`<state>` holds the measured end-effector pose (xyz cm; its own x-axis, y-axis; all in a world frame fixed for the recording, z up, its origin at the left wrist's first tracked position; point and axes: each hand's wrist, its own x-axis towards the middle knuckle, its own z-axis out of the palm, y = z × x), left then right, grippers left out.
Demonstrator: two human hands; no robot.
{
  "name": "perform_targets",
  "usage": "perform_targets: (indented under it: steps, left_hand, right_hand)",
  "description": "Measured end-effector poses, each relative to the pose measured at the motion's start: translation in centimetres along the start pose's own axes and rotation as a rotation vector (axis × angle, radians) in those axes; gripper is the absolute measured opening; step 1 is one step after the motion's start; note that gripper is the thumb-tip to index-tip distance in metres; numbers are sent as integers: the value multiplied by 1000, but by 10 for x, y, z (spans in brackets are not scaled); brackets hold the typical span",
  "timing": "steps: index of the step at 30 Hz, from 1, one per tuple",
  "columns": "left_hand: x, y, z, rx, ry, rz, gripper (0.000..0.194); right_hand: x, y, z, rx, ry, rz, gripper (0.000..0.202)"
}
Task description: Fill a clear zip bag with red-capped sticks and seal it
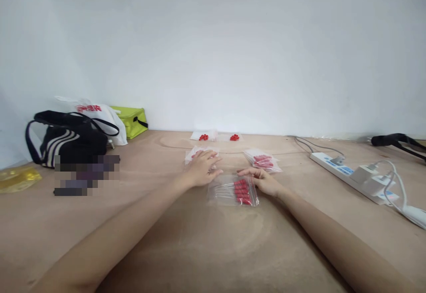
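While we are pinching the clear bag [233,191] at centre frame with our right hand [262,181], left hand [201,171] resting loosely curled, its red pieces [242,192] are risking spilling.

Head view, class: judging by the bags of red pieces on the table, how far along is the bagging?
Done: a stack of filled bags lies behind the right hand. In hand: both hands hold a clear bag of red pieces, the left hand at its top edge. Left: loose red pieces near the wall.
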<state>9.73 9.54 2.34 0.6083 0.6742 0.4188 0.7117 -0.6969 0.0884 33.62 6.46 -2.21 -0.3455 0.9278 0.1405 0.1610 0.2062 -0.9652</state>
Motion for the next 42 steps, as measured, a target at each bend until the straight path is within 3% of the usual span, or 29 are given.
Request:
perform_targets:
  steps: [3,6,10,14,17,22,27,34,42]
  left_hand:
    - [33,-7,4,68,-207,-48,47]
    - [50,-16,15,134,-351,-92,46]
    - [38,-24,25,174,-334,-93,30]
    - [8,-34,23,234,-209,-65,29]
    - [-12,-42,20,267,-55,-23,28]
    - [-35,-34,19,70,121,92,26]
    - [-37,-12,28,-186,75,100,35]
    - [-14,-6,42,-197,94,22,35]
    - [-9,-12,45,-68,70,111,28]
  right_hand:
    - [-1,-3,0,106,-27,76,21]
    - [-3,-4,-11,157,85,74,17]
    - [-4,-1,-25,163,340,-39,23]
    - [-1,0,-14,17,530,-139,25]
    - [3,3,6,-137,470,-146,29]
    - [14,15,31,-195,199,-125,48]
    - [27,15,28,-496,190,-234,33]
    - [31,12,21,-901,261,-280,11]
    - [29,14,21,-948,228,-371,17]
